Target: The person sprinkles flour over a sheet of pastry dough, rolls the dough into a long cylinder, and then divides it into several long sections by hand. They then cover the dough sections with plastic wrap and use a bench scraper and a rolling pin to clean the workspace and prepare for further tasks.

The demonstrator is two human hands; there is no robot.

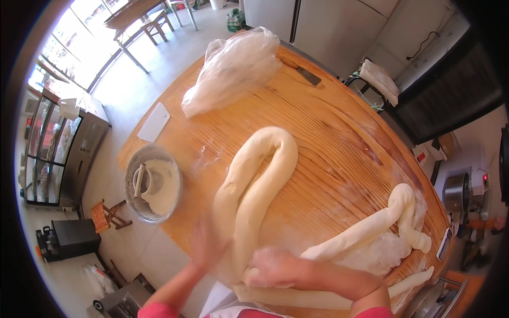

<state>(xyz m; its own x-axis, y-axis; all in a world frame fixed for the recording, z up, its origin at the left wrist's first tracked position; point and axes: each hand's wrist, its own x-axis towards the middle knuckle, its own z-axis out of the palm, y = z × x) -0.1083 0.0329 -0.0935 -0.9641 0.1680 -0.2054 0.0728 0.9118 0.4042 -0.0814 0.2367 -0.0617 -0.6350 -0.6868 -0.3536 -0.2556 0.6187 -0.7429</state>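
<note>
A long, thick dough rope [281, 159] lies bent in a loop on the wooden table [323, 175], its two legs side by side and reaching toward me. My right hand [270, 266] is closed at the near end of the right leg, fingers curled onto the dough. Against the left leg is my left hand [208, 244], smeared by motion so its fingers cannot be read. A second dough piece [355, 233] runs to the right and folds over at its far end. Along the near edge, passing under my right forearm, stretches a thinner dough strip [302, 298].
A metal bowl [129, 183] of flour with a handled scoop [140, 180] stands at left. Beyond it lie a white scraper [154, 122], a crumpled plastic bag [233, 69] and a flat metal blade [308, 77]. A phone [444, 245] rests at the right edge.
</note>
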